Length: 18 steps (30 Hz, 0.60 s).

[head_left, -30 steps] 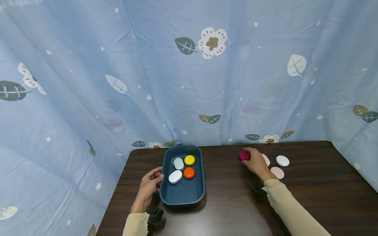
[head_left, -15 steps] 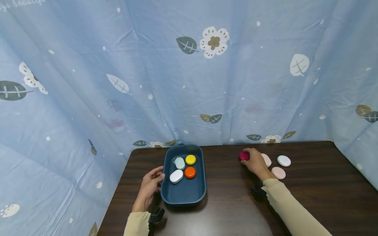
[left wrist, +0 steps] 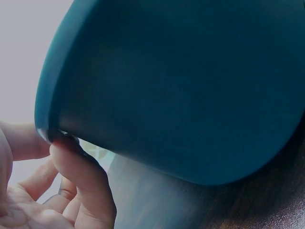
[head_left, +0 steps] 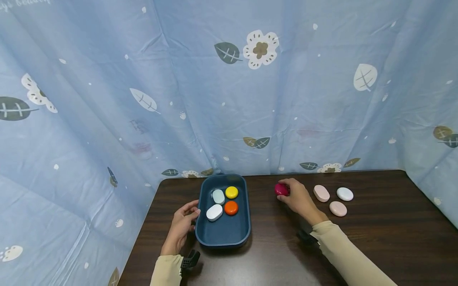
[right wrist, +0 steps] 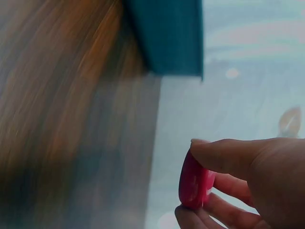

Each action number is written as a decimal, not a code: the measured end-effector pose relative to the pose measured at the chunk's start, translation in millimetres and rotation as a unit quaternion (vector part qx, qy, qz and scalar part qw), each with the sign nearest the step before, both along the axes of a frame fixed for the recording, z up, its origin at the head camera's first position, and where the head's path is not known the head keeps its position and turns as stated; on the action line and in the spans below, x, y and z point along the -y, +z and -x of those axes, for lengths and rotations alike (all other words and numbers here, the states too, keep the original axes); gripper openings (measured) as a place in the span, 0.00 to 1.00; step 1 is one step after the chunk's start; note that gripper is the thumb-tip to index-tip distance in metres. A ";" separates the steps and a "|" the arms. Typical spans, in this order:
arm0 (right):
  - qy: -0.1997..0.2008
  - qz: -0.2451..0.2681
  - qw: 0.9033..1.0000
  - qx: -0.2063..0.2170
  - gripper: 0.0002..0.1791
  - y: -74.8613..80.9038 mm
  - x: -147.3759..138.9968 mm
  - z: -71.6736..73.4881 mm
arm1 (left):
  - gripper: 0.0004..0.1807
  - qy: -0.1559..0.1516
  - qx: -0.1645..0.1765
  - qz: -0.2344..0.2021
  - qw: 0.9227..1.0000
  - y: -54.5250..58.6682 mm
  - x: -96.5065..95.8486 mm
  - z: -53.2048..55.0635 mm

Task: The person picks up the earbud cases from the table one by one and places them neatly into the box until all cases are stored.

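My right hand (head_left: 301,201) pinches a smooth crimson pebble-like piece (head_left: 281,189) between thumb and fingertips. In the right wrist view the crimson piece (right wrist: 192,183) stands on edge in the grip, apart from the tray. With thumb and fingers, my left hand (head_left: 180,228) holds the left rim of a deep blue rectangular tray (head_left: 223,239). The left wrist view shows the thumb (left wrist: 81,174) against the tray's rim. Inside lie a yellow piece (head_left: 231,192), an orange one (head_left: 231,208), a pale green one (head_left: 218,197) and a white oval one (head_left: 214,213).
Right of my right hand, two pale pink pieces (head_left: 321,193) and a white piece (head_left: 345,194) lie on the dark wooden table (head_left: 386,222). A blue patterned curtain (head_left: 229,99) hangs behind the table's back edge and along its left side.
My right hand has moved left toward the tray with the crimson piece in its grip, uncovering a pale pink piece behind it. The left hand keeps its place on the rim.
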State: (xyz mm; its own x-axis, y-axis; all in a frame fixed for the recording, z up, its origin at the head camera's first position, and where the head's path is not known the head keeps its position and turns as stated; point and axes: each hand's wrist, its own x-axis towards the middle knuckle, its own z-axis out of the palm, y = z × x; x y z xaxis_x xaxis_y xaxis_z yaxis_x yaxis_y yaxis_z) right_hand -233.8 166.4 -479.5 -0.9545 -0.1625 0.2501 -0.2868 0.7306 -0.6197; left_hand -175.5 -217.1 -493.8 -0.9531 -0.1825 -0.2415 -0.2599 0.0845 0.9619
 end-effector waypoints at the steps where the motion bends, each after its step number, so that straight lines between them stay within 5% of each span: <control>1: 0.006 0.004 1.000 -0.003 0.27 3.2 3.9 -2.1 | 0.22 0.000 0.001 0.000 1.000 0.2 0.0 -0.3; 18: 0.086 0.047 0.995 0.022 0.25 32.7 68.0 -32.6 | 0.22 -0.003 0.000 -0.005 1.000 -1.0 0.9 -0.2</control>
